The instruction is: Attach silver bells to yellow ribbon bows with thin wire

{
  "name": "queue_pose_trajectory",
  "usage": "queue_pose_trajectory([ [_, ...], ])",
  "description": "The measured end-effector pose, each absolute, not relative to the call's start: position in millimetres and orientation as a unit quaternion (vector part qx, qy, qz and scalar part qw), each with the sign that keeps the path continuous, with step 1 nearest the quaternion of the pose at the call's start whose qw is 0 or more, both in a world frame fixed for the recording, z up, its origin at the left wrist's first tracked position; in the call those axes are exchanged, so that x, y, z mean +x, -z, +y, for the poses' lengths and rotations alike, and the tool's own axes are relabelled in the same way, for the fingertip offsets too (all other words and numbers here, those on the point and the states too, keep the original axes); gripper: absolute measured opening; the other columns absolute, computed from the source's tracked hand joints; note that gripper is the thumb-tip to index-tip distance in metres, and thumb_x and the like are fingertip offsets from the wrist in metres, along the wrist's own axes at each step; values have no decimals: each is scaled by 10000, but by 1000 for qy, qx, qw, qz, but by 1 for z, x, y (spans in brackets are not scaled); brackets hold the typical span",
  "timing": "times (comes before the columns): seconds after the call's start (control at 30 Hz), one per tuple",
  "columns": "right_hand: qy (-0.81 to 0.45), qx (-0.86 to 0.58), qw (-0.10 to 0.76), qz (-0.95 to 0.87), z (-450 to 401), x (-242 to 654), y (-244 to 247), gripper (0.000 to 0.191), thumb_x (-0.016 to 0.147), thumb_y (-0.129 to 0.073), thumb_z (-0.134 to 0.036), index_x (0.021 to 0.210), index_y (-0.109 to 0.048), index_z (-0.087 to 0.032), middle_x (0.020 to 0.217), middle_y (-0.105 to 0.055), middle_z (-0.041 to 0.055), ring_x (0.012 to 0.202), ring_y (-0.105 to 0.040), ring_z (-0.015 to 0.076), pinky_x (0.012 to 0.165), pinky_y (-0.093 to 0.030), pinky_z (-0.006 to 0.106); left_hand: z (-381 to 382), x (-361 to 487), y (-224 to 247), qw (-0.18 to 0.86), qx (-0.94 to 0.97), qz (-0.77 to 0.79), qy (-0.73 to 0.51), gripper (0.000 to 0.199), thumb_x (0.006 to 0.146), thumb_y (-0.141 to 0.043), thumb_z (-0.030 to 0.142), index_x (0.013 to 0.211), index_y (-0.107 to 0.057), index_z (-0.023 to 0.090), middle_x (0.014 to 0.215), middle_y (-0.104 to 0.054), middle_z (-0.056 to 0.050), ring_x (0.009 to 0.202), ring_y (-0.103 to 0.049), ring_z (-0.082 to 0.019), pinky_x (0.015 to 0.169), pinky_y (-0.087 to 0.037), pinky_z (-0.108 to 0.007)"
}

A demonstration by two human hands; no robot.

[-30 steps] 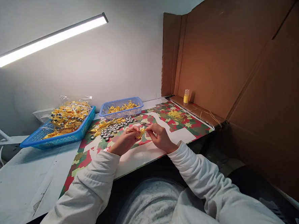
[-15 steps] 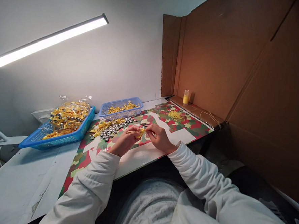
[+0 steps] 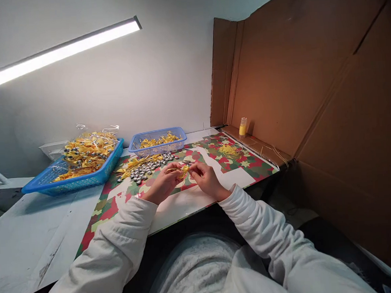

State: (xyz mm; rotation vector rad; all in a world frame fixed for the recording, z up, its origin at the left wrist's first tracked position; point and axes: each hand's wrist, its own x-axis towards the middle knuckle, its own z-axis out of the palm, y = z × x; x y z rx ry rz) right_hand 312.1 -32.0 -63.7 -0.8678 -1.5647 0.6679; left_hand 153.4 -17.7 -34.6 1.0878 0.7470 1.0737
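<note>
My left hand [image 3: 166, 182] is closed, its fingers pinching a small yellow ribbon bow [image 3: 185, 168] over the near part of the table. From the right, the fingertips of my right hand [image 3: 207, 179] are pressed together at the bow's edge; whatever fine part lies between them is too small to make out. A thin pale strand [image 3: 183, 183] hangs below the bow. Just left of my hands lies a spread of silver bells [image 3: 143, 169], with a bundle of yellow ribbon pieces [image 3: 130, 166] beside it. Part of a small dark metal tool [image 3: 189, 162] shows behind my fingers.
A blue basket [image 3: 68, 184] on the left holds bagged yellow bows with bells. At the back stands a lighter blue basket [image 3: 178, 145] of yellow pieces. Yellow threads [image 3: 229, 151] lie to the right, near a small bottle [image 3: 243, 127]. Cardboard [image 3: 310, 77] walls the right side.
The bow has turned slightly between my fingers, and the thin strand below it now shows more clearly. My hands stay in nearly the same place.
</note>
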Motion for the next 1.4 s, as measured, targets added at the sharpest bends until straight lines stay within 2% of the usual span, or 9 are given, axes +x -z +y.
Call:
queue_pose_trajectory([
  [0.23, -433, -357, 545, -623, -20, 312, 73, 177, 738, -595, -368, 752, -587, -192, 648, -551, -24, 552, -464, 98, 539, -401, 242, -19, 158, 34, 628, 482, 362, -493, 316, 510, -786, 212, 720, -551, 187, 684, -570, 42, 631, -528, -92, 600, -427, -216],
  [0.37, -451, -381, 534, -605, -16, 312, 77, 190, 713, -618, -361, 782, -607, -184, 664, -590, -13, 562, -504, 107, 553, -431, 248, -16, 160, 38, 573, 509, 383, -516, 291, 524, -760, 237, 722, -552, 187, 649, -553, 46, 594, -498, -93, 563, -395, -218],
  [0.57, -355, -440, 525, -636, -18, 315, 76, 90, 747, -578, -251, 751, -621, -172, 696, -646, 11, 621, -566, 126, 606, -451, 254, -16, 160, 40, 501, 562, 387, -532, 227, 568, -719, 217, 723, -555, 188, 666, -535, 47, 596, -468, -85, 569, -365, -212],
  [0.8, -338, -418, 511, -671, -15, 314, 78, 102, 791, -530, -225, 770, -611, -166, 701, -638, 1, 606, -546, 110, 577, -444, 227, -14, 160, 45, 522, 582, 377, -497, 234, 602, -725, 246, 746, -549, 192, 617, -496, 54, 566, -452, -92, 568, -362, -225],
  [0.9, -278, -431, 544, -663, -18, 314, 75, 91, 793, -552, -228, 767, -620, -172, 753, -643, 20, 649, -554, 126, 590, -451, 242, -11, 159, 49, 520, 583, 375, -498, 243, 615, -732, 265, 743, -539, 190, 648, -505, 50, 571, -457, -90, 576, -372, -228],
  [1.0, -159, -420, 590, -671, -26, 314, 68, 34, 761, -627, -207, 734, -646, -196, 813, -628, 34, 788, -568, 169, 708, -471, 299, -10, 160, 49, 468, 606, 372, -525, 221, 629, -717, 248, 726, -527, 190, 681, -512, 44, 602, -466, -95, 585, -376, -229],
  [1.1, -96, -373, 566, -729, -33, 314, 63, 51, 762, -667, -193, 730, -692, -224, 824, -615, 27, 851, -556, 188, 816, -454, 347, -10, 160, 49, 403, 646, 361, -539, 202, 640, -700, 226, 716, -516, 191, 699, -514, 35, 634, -469, -105, 598, -375, -233],
  [1.4, -27, -438, 526, -729, -26, 312, 69, 142, 794, -672, -193, 904, -747, -240, 837, -613, 40, 818, -518, 199, 778, -407, 361, -13, 159, 52, 301, 722, 359, -508, 163, 710, -644, 181, 748, -487, 207, 671, -461, 44, 607, -406, -110, 575, -319, -240],
])
